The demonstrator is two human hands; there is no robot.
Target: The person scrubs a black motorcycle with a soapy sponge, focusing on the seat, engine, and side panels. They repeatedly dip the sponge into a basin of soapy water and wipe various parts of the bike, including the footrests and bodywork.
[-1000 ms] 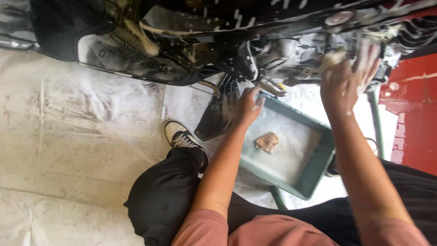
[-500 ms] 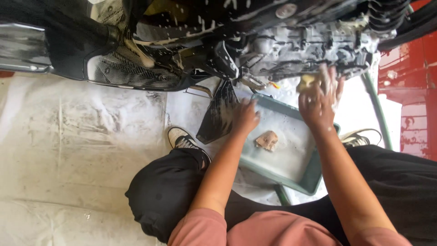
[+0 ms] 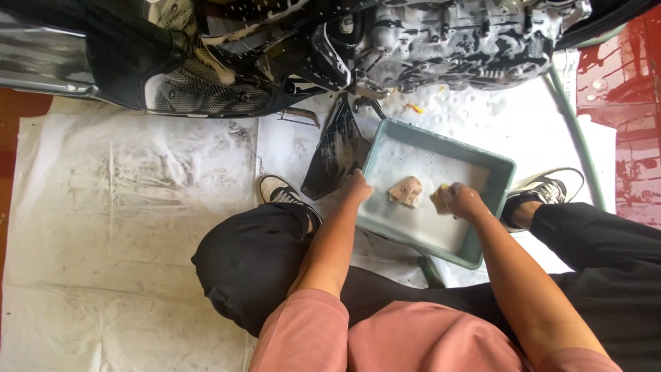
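Observation:
I sit on the floor in front of a soapy motorcycle engine [image 3: 468, 41]. A green rectangular tub [image 3: 441, 153] of milky water stands between my feet. My left hand [image 3: 358, 187] rests on the tub's near-left rim, fingers curled over it. Inside the tub, my right hand [image 3: 463, 201] is closed on a yellow sponge [image 3: 439, 200] at the water's surface. A tan rag [image 3: 406, 191] floats just left of the sponge, between my two hands.
A stained white sheet [image 3: 124, 207] covers the floor. A black plastic panel [image 3: 337, 148] leans beside the tub's left side. A green hose [image 3: 575, 131] runs along the right, next to wet red floor [image 3: 630, 103]. My shoes [image 3: 279, 189] flank the tub.
My right hand came down from the engine, with the sponge, into the tub. The view shifted so the tub sits more centrally. My left hand stayed at the tub's rim.

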